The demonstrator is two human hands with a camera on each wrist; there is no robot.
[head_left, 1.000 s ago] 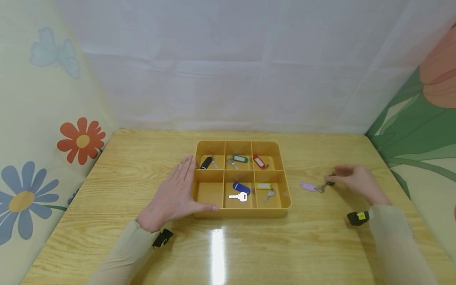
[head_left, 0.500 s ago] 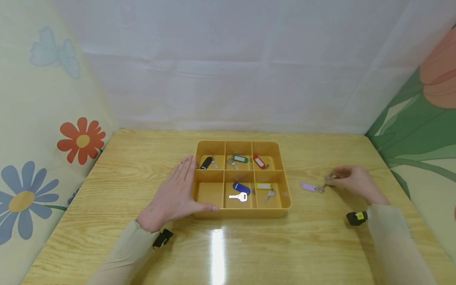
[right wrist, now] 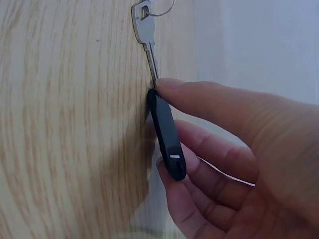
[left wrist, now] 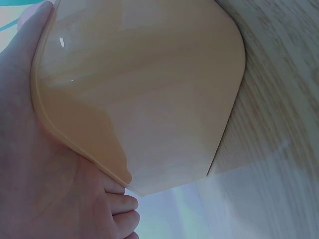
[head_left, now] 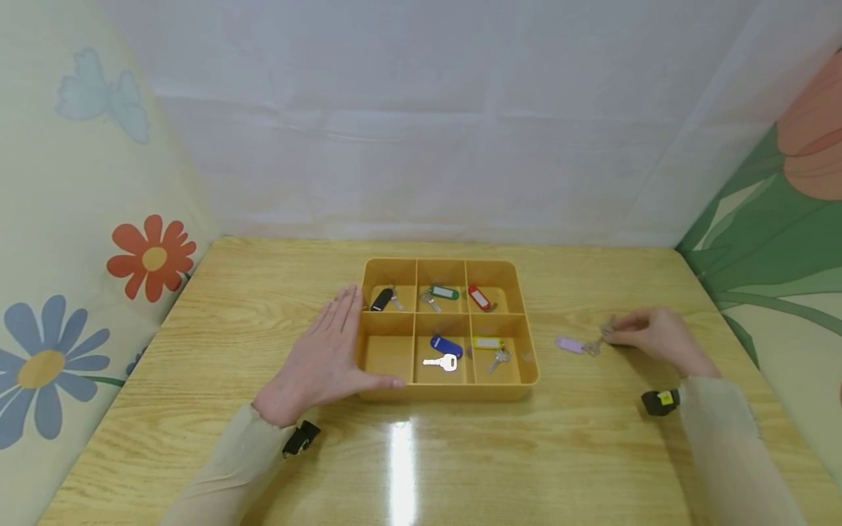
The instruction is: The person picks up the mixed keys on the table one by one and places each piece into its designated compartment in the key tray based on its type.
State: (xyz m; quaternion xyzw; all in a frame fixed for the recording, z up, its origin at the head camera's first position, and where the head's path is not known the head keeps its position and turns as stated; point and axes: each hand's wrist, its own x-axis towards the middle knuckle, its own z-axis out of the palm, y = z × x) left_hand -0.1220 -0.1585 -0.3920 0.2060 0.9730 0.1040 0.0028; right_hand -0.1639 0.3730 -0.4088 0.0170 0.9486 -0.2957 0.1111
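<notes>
My left hand (head_left: 319, 358) rests along the left side of the yellow compartment tray (head_left: 447, 392), fingers straight and thumb over its front rim. In the left wrist view, the hand lies along the tray's rim. Right of the tray, my right hand (head_left: 661, 337) holds a slim black key tag (right wrist: 167, 134) with a white mark, seen in the right wrist view. Its thumb tip touches the end of a silver key (right wrist: 145, 30), which has a thin ring through its head. Left of the right fingertips, a purple key tag (head_left: 571, 344) lies on the table.
The tray's compartments hold a black tag (head_left: 382, 299), a green tag (head_left: 444, 292), a red tag (head_left: 479, 298), a blue tag (head_left: 447, 347) and a yellow tag (head_left: 488, 342). A white key shape (head_left: 441, 362) shows in the front middle compartment. Walls surround the wooden table (head_left: 500, 460).
The black piece seen at my right fingertips a second ago is turned out of the head view; a silver key shows there now. My left hand and the tray look unmoved.
</notes>
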